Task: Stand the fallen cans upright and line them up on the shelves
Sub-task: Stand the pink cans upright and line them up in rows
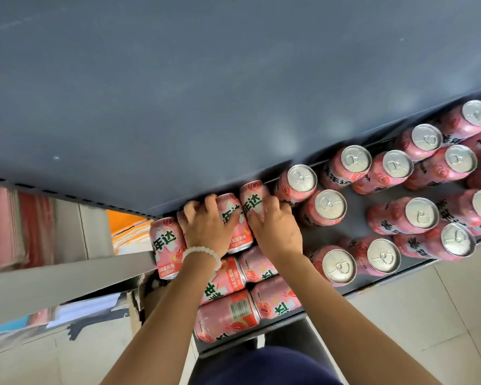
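Left hand (206, 222) grips one pink can (235, 222); right hand (275, 225) grips its neighbour (253, 200); four cans (228, 315) lie toppled on the shelf (442, 187).

Even daylight, soft glare on can lids (301, 178), blurred left edge, wide-angle bending.

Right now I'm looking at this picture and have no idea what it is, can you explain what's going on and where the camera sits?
There is no machine here. The single picture comes from a camera worn on a person's head, looking down at two bare hands over a shop shelf. The left hand, with a white bead bracelet, wraps its grip around one pink drink can. The right hand holds the neighbouring can. To the right, upright cans show silver tops. Nearer the person, fallen cans lie on their sides.
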